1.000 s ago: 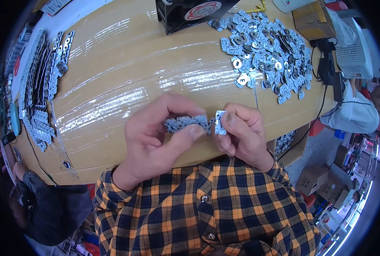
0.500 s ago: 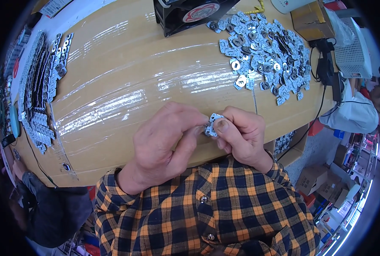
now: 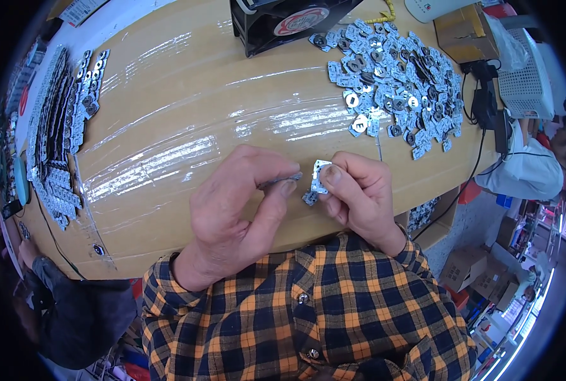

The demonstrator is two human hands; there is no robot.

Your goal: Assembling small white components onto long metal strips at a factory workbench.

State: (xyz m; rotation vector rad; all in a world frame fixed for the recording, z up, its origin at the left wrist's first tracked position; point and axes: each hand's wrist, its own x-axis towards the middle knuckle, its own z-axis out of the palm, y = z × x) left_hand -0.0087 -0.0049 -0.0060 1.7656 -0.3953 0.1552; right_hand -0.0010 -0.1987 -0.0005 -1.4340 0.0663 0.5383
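Between the thumb and fingertips of my left hand (image 3: 232, 206) is a thin grey metal piece (image 3: 294, 178), seen nearly edge-on. My right hand (image 3: 362, 193) pinches a small silvery plate with dark holes (image 3: 318, 173) under its thumb. Just below that plate, another small metal piece (image 3: 309, 198) pokes out beside the right fingers; how it is held is hidden. A narrow gap separates the two hands, low over the brown tabletop (image 3: 232, 140). Beyond my right hand lies a loose pile of similar metal plates (image 3: 397, 95), some carrying round dark or shiny discs.
Long stacked rows of these plates (image 3: 55, 127) stand at the left. A black fan (image 3: 299, 25) sits at the far edge. At the right are a cardboard box (image 3: 464, 32), a black adapter with cables (image 3: 484, 101) and a white basket (image 3: 525, 76). Another person's hand (image 3: 27, 253) shows at far left.
My hands have drawn apart slightly. A thin metal piece now shows in my left fingers, away from the plate in my right, which has turned to show more of its face.
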